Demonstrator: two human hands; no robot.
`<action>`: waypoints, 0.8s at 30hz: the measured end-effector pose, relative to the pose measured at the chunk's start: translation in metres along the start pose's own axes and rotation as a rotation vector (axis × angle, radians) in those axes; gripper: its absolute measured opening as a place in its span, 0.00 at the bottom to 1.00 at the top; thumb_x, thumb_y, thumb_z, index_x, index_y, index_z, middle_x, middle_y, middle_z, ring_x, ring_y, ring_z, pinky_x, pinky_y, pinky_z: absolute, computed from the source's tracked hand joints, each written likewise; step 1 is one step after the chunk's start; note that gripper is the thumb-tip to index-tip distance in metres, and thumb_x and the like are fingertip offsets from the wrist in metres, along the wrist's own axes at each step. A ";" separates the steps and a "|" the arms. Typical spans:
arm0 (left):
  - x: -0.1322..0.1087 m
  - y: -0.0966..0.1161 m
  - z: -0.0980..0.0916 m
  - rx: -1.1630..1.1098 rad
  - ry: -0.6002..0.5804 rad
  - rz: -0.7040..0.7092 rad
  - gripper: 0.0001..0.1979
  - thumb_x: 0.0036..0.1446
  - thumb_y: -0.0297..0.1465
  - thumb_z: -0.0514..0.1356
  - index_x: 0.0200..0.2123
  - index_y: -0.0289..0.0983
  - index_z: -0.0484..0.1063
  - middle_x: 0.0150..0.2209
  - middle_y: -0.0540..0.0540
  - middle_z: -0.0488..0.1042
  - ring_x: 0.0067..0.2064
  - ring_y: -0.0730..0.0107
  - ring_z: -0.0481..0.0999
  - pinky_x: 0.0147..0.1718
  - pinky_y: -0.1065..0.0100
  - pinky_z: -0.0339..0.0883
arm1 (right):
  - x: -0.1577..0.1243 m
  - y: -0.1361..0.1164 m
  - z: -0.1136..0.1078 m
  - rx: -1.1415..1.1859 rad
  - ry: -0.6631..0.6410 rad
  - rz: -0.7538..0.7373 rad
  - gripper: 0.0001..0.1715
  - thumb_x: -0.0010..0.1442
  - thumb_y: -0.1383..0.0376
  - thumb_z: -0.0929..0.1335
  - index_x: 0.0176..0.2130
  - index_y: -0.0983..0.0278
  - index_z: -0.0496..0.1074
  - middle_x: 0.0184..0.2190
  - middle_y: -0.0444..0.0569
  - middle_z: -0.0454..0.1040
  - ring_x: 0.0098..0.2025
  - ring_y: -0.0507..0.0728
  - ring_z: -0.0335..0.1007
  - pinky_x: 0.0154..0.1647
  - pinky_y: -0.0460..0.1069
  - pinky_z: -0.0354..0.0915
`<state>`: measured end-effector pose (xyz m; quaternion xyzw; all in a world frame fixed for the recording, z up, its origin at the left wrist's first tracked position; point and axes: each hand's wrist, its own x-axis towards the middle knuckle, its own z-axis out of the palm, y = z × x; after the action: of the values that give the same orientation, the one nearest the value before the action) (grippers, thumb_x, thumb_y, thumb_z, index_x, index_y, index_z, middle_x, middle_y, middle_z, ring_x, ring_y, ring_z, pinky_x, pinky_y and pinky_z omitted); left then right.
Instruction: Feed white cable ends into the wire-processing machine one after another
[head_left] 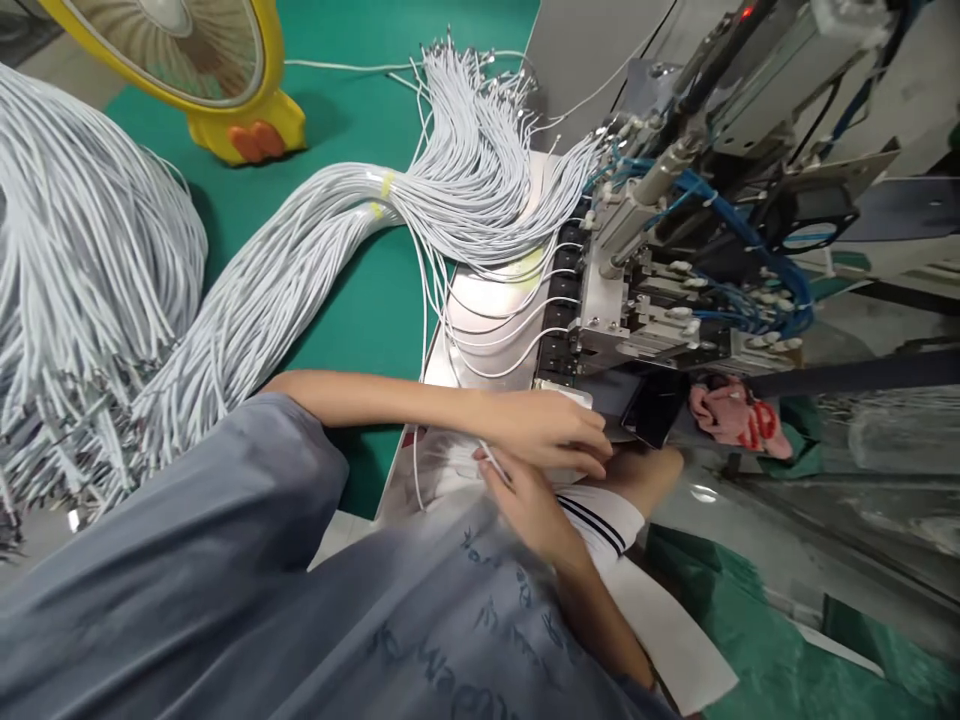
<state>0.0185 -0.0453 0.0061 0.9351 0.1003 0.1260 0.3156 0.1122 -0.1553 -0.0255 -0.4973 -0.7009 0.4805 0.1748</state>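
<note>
My left hand (551, 428) reaches across above my lap, palm down, its fingers bent and closed. Its thumb and whatever lies under its fingers are hidden. Just below it, my right hand (521, 490) is closed on a thin white cable (495, 462), pinched between thumb and fingers. Under my left forearm lie more white strands (457, 462), partly covered and blurred. Beyond my hands, several white cables (510, 330) arc over a pale plate (480, 300) into a row of black slots (561, 312) on the machine.
A metal machine (607, 290) with blue air tubes (720, 200) stands at right. A tied cable bundle (322, 210) crosses the green table (360, 290); another heap (90, 230) lies left. A yellow fan (274, 110) stands behind. A dark phone-like slab (654, 405) and pink cloth (731, 412) lie right.
</note>
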 end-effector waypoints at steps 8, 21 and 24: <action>-0.002 0.009 -0.006 -0.452 0.132 -0.178 0.14 0.56 0.39 0.59 0.33 0.33 0.75 0.29 0.47 0.74 0.29 0.76 0.70 0.28 0.75 0.61 | -0.027 0.028 -0.073 0.642 0.495 0.039 0.09 0.47 0.60 0.74 0.29 0.63 0.74 0.23 0.45 0.74 0.23 0.53 0.68 0.26 0.48 0.66; 0.001 0.016 -0.013 -0.536 0.412 -0.185 0.10 0.58 0.31 0.58 0.28 0.32 0.73 0.26 0.47 0.74 0.29 0.76 0.71 0.30 0.75 0.63 | -0.004 0.017 -0.073 1.158 0.476 -0.070 0.12 0.51 0.55 0.71 0.30 0.62 0.76 0.26 0.46 0.71 0.26 0.51 0.66 0.26 0.47 0.64; 0.001 0.016 -0.013 -0.575 0.408 -0.206 0.09 0.58 0.30 0.57 0.28 0.32 0.73 0.26 0.47 0.75 0.28 0.77 0.71 0.29 0.76 0.63 | 0.001 0.019 -0.070 1.066 0.517 -0.111 0.11 0.49 0.58 0.73 0.31 0.62 0.75 0.28 0.44 0.70 0.24 0.50 0.65 0.25 0.47 0.63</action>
<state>0.0177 -0.0506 0.0259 0.7487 0.2152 0.3006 0.5502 0.1727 -0.1190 -0.0085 -0.4044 -0.3227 0.6195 0.5903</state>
